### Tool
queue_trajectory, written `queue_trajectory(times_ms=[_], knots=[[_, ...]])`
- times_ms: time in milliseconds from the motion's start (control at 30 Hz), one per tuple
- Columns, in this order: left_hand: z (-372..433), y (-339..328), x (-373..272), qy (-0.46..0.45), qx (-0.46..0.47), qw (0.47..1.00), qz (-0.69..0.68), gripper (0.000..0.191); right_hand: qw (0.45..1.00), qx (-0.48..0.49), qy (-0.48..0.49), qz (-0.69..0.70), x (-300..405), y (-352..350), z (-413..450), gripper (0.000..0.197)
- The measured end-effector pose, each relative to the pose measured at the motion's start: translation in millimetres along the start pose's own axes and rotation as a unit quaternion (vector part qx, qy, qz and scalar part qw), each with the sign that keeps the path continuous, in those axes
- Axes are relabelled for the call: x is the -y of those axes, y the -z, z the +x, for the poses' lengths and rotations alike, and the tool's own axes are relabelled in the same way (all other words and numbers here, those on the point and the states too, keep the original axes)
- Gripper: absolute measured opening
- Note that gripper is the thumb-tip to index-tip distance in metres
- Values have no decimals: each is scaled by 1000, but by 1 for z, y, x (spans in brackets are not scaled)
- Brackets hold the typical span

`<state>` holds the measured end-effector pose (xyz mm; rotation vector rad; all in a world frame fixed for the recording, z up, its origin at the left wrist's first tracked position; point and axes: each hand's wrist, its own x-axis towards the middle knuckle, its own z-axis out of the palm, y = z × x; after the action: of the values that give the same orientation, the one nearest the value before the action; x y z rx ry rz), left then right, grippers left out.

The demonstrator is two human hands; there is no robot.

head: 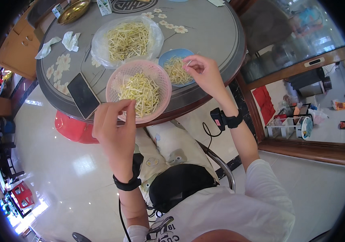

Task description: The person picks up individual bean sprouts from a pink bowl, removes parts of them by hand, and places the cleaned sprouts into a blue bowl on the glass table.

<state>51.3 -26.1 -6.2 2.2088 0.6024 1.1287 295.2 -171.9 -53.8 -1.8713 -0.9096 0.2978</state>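
My left hand (pixel 116 130) is over the near left rim of a pink plastic mesh basket (pixel 164 104). Its thumb and index fingertips meet; whether a sprout is between them cannot be made out. Pale bean sprouts (pixel 142 93) are heaped inside the basket. Above the right side of a blue plate (pixel 172 53), my right hand (pixel 204 74) pinches a small whitish bit, seemingly part of a sprout. Thin, tangled sprout scraps (pixel 178 71) lie on that plate. Behind the basket, an open clear plastic bag (pixel 98 50) holds a large pile of bean sprouts (pixel 128 39).
A smartphone (pixel 83 95) lies at the round table's (pixel 214 36) left front edge. Crumpled tissues (pixel 71 41), a gold-coloured metal dish (pixel 74 12) and a small carton (pixel 104 6) sit farther back. A red stool (pixel 72 128) is partly under the table. Black wristbands with cables (pixel 233 119) circle both wrists.
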Motion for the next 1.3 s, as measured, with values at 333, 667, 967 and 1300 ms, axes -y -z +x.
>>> queue_trajectory(times_ms=[333, 667, 967, 1300], knots=[[-4, -22, 0, 13, 89, 995, -45, 14, 955, 118, -24, 270, 39, -26, -27, 63], [8, -18, -11, -93, 103, 987, -81, 35, 945, 176, -32, 272, 69, -29, -43, 43], [-1, -5, -4, 5, 61, 993, -99, 17, 983, 130, 112, 61, 95, -40, -48, 13], [-13, 24, 1, 36, 104, 985, -132, 16, 970, 79, 225, 39, 97, -70, -54, 15]])
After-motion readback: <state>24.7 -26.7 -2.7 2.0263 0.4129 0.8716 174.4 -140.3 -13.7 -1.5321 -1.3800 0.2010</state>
